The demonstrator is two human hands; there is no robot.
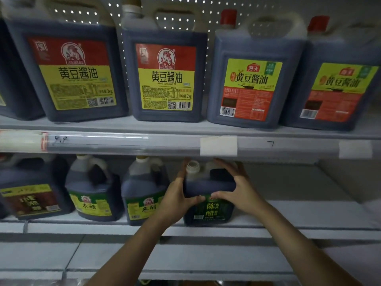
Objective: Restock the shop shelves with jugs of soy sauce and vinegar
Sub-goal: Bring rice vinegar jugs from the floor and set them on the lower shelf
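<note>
A dark vinegar jug (208, 187) with a green label and a pale cap stands on the lower shelf (288, 225), right of two green-and-yellow labelled vinegar jugs (144, 190). My left hand (177, 198) grips its left side, thumb across the front. My right hand (237, 186) holds its right side, fingers over the handle at the top. Both thumbs meet at the label's upper edge.
The upper shelf (185, 129) carries several large soy sauce jugs: red-and-yellow labels (165, 77) on the left, green-and-orange labels (250, 87) on the right. A brown-labelled jug (31, 195) stands at the lower left. The lower shelf right of the held jug is bare.
</note>
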